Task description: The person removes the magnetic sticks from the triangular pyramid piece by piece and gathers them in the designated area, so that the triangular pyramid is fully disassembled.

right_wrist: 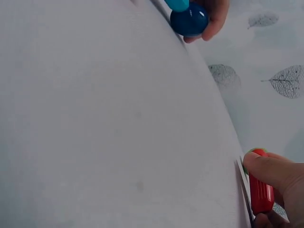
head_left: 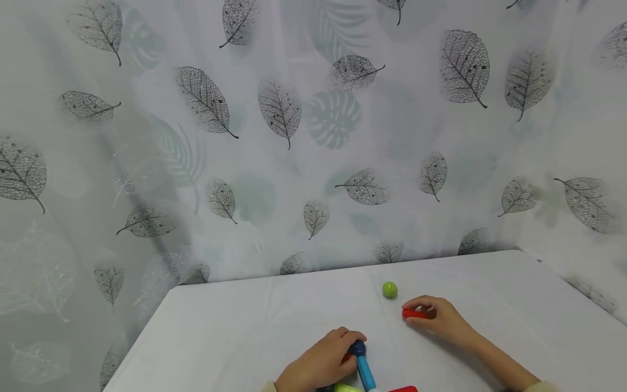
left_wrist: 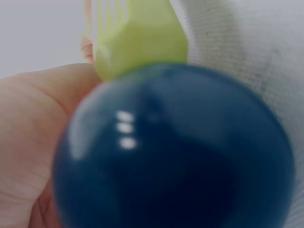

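Observation:
My left hand (head_left: 323, 359) holds a dark blue ball (head_left: 358, 348), which is joined to a light blue stick (head_left: 364, 372). Below it, partly cut off by the frame edge, are a yellow-green stick (head_left: 346, 388) and a red stick (head_left: 404, 389). In the left wrist view another glossy dark blue ball (left_wrist: 175, 152) fills the front, with a ribbed yellow-green stick (left_wrist: 142, 38) behind it. Farther right, my right hand (head_left: 443, 321) pinches a short red stick (head_left: 414, 314) between thumb and fingers; its ribbed side (right_wrist: 261, 190) shows in the right wrist view.
A bright green ball (head_left: 389, 289) lies on the white-covered table (head_left: 235, 326), just beyond the right hand. Behind the table's far edge hangs a pale curtain (head_left: 303, 163) printed with leaves.

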The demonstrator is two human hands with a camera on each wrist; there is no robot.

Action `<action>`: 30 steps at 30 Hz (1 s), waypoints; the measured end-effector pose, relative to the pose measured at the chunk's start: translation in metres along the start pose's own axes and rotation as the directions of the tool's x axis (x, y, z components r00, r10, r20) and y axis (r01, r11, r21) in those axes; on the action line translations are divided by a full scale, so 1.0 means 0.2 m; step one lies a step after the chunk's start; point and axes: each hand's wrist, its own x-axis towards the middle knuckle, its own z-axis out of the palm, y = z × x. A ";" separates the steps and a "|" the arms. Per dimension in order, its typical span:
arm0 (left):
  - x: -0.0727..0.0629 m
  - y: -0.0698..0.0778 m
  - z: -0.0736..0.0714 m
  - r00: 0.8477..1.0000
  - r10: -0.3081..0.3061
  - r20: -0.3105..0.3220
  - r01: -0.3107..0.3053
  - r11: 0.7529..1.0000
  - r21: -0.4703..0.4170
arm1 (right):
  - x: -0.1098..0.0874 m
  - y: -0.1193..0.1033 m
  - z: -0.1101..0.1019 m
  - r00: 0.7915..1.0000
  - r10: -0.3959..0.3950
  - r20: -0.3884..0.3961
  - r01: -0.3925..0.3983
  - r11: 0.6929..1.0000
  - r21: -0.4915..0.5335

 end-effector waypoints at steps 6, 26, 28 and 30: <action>0.00 0.00 -0.01 1.000 -0.002 0.001 0.002 1.000 -0.005 | 0.05 0.02 -0.03 1.000 0.009 -0.017 -0.010 0.999 -0.036; 0.00 -0.01 0.00 0.998 0.052 -0.027 -0.051 0.998 0.040 | 0.19 0.08 -0.05 0.996 -0.055 -0.064 0.042 0.981 -0.189; 0.00 -0.02 0.00 0.998 0.055 -0.029 -0.053 0.998 0.045 | 0.20 0.08 -0.05 0.996 -0.064 -0.068 0.049 0.977 -0.208; 0.00 -0.02 0.00 0.998 0.058 -0.031 -0.056 0.997 0.046 | 0.21 0.09 -0.05 0.995 -0.071 -0.071 0.054 0.974 -0.219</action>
